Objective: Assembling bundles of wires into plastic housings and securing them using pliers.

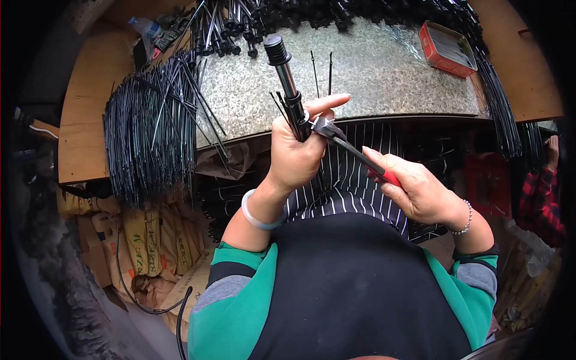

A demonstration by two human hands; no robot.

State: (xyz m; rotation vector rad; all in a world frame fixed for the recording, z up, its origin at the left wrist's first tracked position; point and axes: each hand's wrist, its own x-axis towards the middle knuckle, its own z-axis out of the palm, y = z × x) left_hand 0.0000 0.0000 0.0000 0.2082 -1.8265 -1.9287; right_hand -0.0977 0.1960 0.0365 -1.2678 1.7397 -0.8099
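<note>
My left hand [294,153] is wrapped around an umbrella frame [287,78], a metal shaft with a black ridged end, tilted up and away over the front edge of the worktable. Its index finger points out to the right. Several thin black ribs stick up beside the shaft's collar. In my right hand [417,189] are pliers [351,149] with a red handle. Their jaws touch, or nearly touch, the collar next to my left fingers; the exact point of contact is hidden.
A thick bundle of black ribs [150,132] hangs over the table's left edge. More shafts [234,30] lie along the back. A red box [447,51] of thin metal pieces stands at the right. Another person's sleeve [540,201] shows at the far right. Sacks [156,240] stand lower left.
</note>
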